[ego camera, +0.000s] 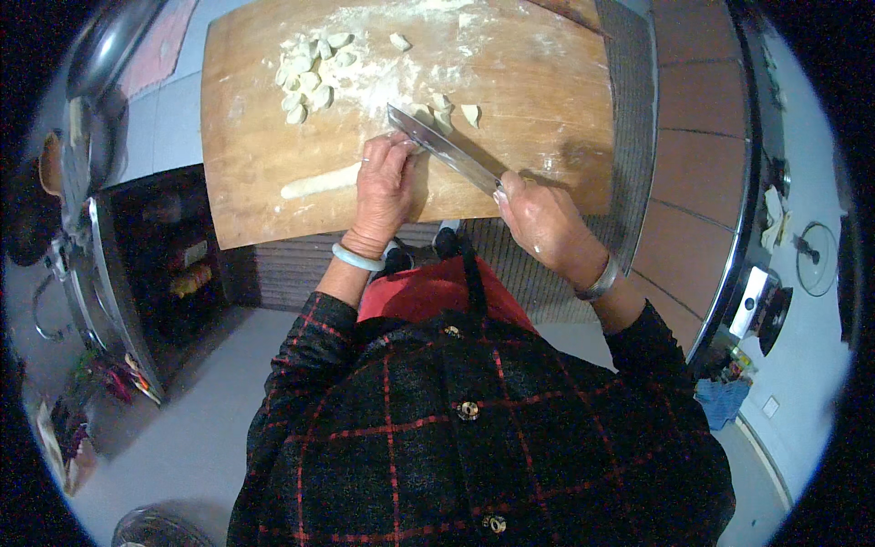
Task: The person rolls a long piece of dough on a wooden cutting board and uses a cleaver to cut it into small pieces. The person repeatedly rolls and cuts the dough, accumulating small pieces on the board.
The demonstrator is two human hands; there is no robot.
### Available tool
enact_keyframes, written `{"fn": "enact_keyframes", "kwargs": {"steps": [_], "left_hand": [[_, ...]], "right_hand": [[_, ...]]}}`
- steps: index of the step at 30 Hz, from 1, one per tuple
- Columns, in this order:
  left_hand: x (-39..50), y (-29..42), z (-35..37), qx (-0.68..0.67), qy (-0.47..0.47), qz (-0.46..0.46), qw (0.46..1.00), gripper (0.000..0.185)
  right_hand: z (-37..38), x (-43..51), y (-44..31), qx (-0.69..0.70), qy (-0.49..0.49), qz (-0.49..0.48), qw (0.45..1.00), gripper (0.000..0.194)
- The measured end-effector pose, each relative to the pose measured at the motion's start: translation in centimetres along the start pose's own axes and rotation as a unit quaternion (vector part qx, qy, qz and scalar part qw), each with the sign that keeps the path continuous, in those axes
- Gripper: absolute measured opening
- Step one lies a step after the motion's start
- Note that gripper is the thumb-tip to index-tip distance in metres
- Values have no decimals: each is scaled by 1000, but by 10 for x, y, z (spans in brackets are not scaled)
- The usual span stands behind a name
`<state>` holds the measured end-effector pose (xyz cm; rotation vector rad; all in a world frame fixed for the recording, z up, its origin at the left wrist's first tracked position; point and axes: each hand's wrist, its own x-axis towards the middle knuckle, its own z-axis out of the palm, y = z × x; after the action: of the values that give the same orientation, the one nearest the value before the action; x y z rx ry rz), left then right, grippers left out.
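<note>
A pale dough rope (321,183) lies on a floured wooden board (253,147). Over its right end, my left hand (386,174) presses down with bent fingers, hiding that end. My right hand (547,219) grips a kitchen knife (448,152) by the handle. Its broad blade slants up to the left, right beside my left fingertips. Just beyond the blade sit several cut dough pieces (441,113), partly hidden by it, with a single piece (470,115) a little to their right. Farther left is a heap of floured dough pieces (304,78), and one more piece (400,42) lies apart near the back.
Loose flour (383,78) covers the board's middle and back. An open dark cabinet (171,239) stands at the left below a counter. Brown-fronted cabinets (697,164) run along the right, with a gas stove (755,308) and a glass lid (820,263) above them.
</note>
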<state>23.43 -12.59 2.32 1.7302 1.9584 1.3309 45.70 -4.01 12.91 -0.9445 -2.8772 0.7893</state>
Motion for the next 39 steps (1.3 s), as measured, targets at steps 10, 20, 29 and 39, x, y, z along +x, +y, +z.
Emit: {"fn": "enact_keyframes", "kwargs": {"steps": [10,20,29,39], "left_hand": [[14,-13,-28,-11,-40,-155,987,26],[19,-21,-29,-56,-19,-136,989,17],[11,-15,-35,51,-12,-70,996,24],[-17,-21,-26,29,5,-6,1000,30]], "right_hand": [[12,30,-4,55,10,66,996,18],[-1,15,-14,20,-5,13,1000,12],[29,46,-17,-19,-61,82,995,17],[6,9,-19,4,15,-6,1000,13]]}}
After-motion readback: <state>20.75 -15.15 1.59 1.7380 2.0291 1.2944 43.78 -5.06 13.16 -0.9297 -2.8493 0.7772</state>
